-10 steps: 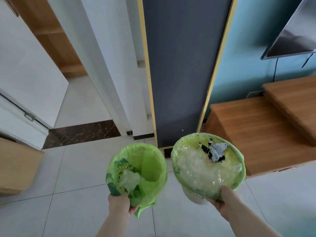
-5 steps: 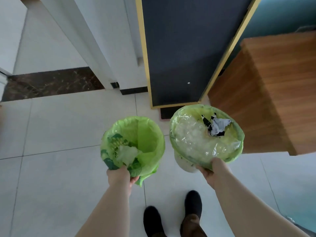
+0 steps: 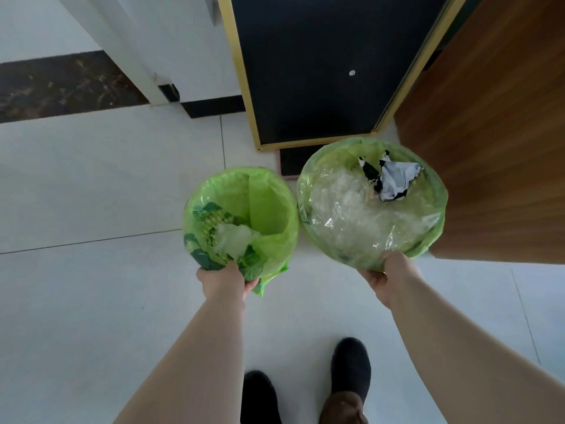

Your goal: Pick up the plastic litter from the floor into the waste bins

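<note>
I hold two waste bins lined with green bags, side by side above the tiled floor. My left hand (image 3: 224, 278) grips the near rim of the smaller left bin (image 3: 272, 209), which holds a green patterned wrapper (image 3: 211, 228) and a white scrap (image 3: 234, 240). My right hand (image 3: 386, 275) grips the near rim of the larger right bin (image 3: 434, 191). That bin is full of clear crumpled plastic (image 3: 351, 215), with a black-and-white wrapper (image 3: 391, 179) on top at the far side.
A black board with a gold frame (image 3: 321, 71) leans straight ahead. A wooden cabinet (image 3: 495, 133) stands close on the right, touching or nearly touching the right bin. A white door frame (image 3: 128, 56) and dark threshold strip (image 3: 61, 84) lie far left. My dark shoes (image 3: 350, 365) show below.
The view has tilted further down, so my shoes and forearms now fill the lower frame. Both bins have come lower and nearer the floor, still held by their rims.
</note>
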